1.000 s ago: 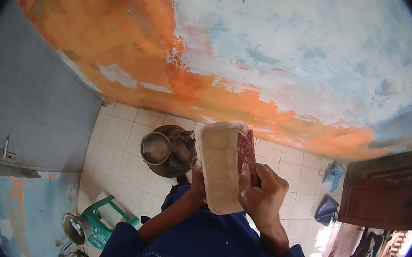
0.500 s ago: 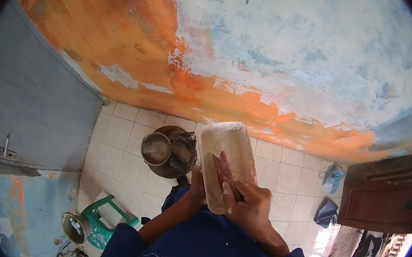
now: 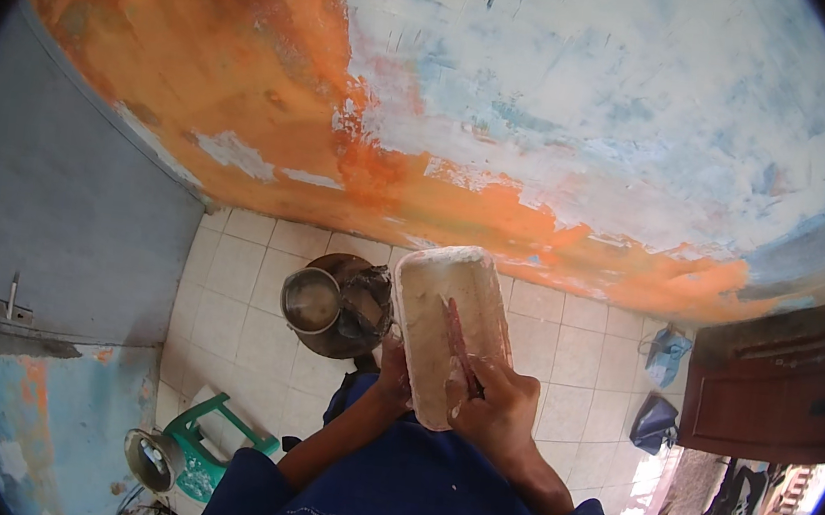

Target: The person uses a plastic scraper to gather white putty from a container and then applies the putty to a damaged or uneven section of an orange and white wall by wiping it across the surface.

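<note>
My left hand point(image 3: 392, 376) is closed round the left side of a long tray point(image 3: 419, 288) of beige paste, held above my blue-clothed body. Inside the tray, my right hand point(image 3: 497, 412) grips a red, paste-smeared scraper point(image 3: 455, 327), its blade seen nearly edge-on. Just left of the tray, on the floor, a round dark stand point(image 3: 318, 346) carries a metal pot point(image 3: 311, 299) and a dark crumpled bundle point(image 3: 362, 305).
A patchy orange and pale-blue wall point(image 3: 597, 126) faces me. At left are a grey door point(image 3: 76, 202), green stool point(image 3: 202, 447) and metal container point(image 3: 153, 460); at right, two bags point(image 3: 655, 421), a brown door point(image 3: 761, 385) and a motorbike point(image 3: 729, 502) beyond a doorway.
The red scraper has moved from the tray's right edge down and left into its middle, and my right hand has shifted left with it. My left hand stays on the tray.
</note>
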A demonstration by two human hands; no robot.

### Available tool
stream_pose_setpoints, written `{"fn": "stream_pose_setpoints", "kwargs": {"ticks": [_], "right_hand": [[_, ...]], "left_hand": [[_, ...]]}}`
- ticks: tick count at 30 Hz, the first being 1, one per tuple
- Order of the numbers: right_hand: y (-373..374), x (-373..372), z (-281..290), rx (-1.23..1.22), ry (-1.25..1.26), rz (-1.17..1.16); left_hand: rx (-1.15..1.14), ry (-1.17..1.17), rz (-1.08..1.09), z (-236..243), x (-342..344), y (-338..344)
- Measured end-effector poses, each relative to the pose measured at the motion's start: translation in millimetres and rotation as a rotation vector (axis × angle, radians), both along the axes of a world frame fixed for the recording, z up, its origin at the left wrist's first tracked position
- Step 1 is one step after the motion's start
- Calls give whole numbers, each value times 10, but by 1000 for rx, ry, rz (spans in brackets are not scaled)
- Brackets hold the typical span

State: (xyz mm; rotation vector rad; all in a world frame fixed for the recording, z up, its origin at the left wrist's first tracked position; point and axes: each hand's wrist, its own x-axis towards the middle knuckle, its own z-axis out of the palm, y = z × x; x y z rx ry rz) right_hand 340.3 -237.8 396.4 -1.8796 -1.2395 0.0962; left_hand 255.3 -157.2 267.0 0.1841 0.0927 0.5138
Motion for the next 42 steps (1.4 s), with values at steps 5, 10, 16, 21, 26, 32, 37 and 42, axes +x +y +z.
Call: {"fn": "stream_pose_setpoints", "kwargs": {"ticks": [5, 10, 16, 21, 26, 32, 37, 42], "right_hand": [[109, -33, 97, 41, -30, 69], [182, 161, 293, 117, -31, -87], [191, 98, 101, 73, -24, -39], [71, 51, 80, -58, 15, 36], [43, 157, 194, -11, -57, -70], [121, 200, 270, 95, -110, -143], [122, 112, 259, 16, 75, -123], [126, 61, 56, -18, 54, -74]], "left_hand": [[14, 11, 36, 41, 25, 17], [116, 89, 9, 197, 52, 6], [144, 165, 94, 346, 151, -6], [25, -206, -7, 72, 112, 62], [145, 333, -103, 292, 76, 51], [97, 63, -126, 15, 41, 49], [302, 174, -71, 272, 101, 69], [255, 189, -73, 243, 82, 63]]}}
